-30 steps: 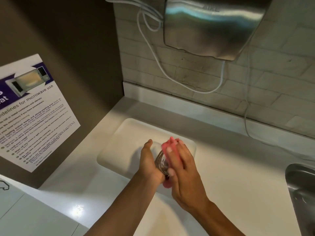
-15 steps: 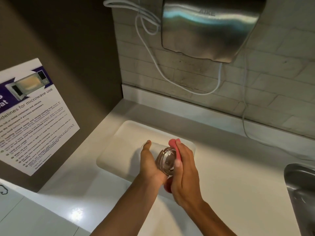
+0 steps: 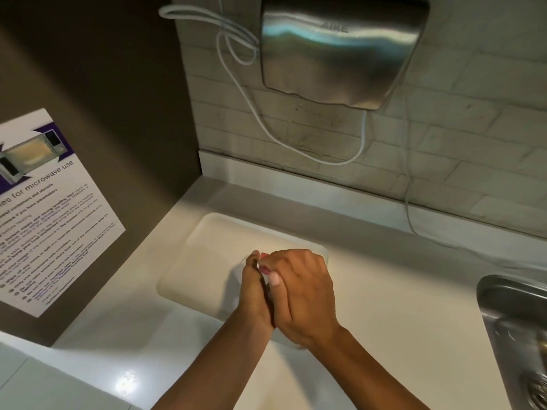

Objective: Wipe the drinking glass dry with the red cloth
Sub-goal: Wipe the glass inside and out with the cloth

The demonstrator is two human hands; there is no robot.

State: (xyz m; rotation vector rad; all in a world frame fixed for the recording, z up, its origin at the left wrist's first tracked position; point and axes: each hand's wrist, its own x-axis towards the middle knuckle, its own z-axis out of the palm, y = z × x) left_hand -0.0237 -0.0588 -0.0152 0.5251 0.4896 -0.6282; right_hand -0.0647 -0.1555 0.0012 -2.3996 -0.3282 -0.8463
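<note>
Both hands meet over the front edge of a white tray (image 3: 207,241) on the counter. My left hand (image 3: 254,294) grips the clear drinking glass (image 3: 241,272), of which only a faint edge shows left of the thumb. My right hand (image 3: 299,288) curls over the glass from the right and presses the red cloth (image 3: 264,270) against it. Only small slivers of the cloth show between the two hands. The rest of the glass and cloth is hidden under my fingers.
A steel hand dryer (image 3: 340,48) hangs on the tiled wall with white cables (image 3: 266,125) looping below it. A steel sink (image 3: 515,329) lies at the right edge. A microwave notice (image 3: 50,208) is stuck on the brown left wall.
My right hand has rolled over the top of the glass, covering the glass base and most of the red cloth. The view has shifted slightly.
</note>
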